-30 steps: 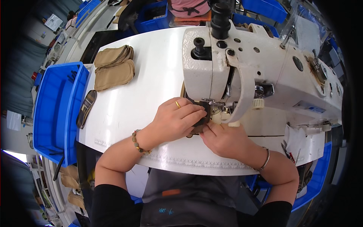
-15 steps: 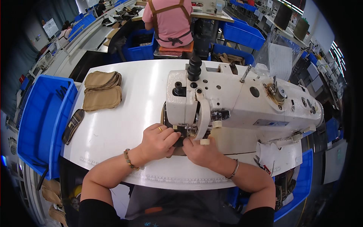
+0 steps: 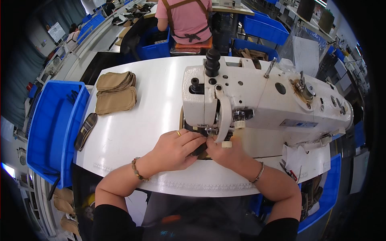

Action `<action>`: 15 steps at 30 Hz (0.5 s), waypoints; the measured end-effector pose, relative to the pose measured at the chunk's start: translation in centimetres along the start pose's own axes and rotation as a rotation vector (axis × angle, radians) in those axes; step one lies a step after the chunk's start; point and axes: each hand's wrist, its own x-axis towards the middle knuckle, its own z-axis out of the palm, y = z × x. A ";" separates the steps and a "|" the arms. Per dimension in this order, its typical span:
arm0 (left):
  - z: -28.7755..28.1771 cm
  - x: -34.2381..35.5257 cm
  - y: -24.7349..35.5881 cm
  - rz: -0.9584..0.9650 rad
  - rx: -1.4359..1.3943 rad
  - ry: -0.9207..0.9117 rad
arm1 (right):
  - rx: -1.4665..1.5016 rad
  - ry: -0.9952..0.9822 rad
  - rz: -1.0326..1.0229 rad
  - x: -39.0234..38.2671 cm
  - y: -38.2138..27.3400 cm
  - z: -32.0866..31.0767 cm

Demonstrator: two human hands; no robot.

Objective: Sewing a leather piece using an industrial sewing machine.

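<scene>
A white sewing machine [image 3: 261,100] stands on a white table [image 3: 152,96]. My left hand [image 3: 177,150], with a gold ring, presses closed fingers on a small dark piece [image 3: 199,148] beside the presser foot. My right hand [image 3: 223,152] pinches the same piece just right of it, its fingertips partly hidden by the machine. Two stacks of tan fabric pieces [image 3: 114,100] lie at the left, with a dark striped piece [image 3: 85,130] nearer me.
A blue bin [image 3: 48,128] stands left of the table, another [image 3: 325,201] at the right. A white cloth [image 3: 293,156] and cutting tools [image 3: 291,172] lie at the right. Beyond sits a person in pink [image 3: 185,20] among more blue bins.
The view has tilted up since a second ago, showing more of the person beyond, and shifted slightly since half a second ago. Both hands remain at the needle, with small finger movements.
</scene>
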 end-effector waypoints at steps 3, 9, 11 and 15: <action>-0.8 0.0 -0.2 -0.091 -0.286 -0.002 | -0.019 0.029 -0.234 1.2 0.4 -1.7; 0.3 -0.4 -0.8 -0.226 -0.422 -0.053 | -0.022 0.147 -0.326 1.9 0.0 -2.1; 0.6 -0.5 -0.8 -0.251 -0.486 -0.045 | -0.039 0.120 -0.347 1.6 0.0 -2.2; 1.1 -0.6 -1.1 -0.267 -0.518 -0.064 | -0.032 0.052 -0.363 0.8 0.2 -2.0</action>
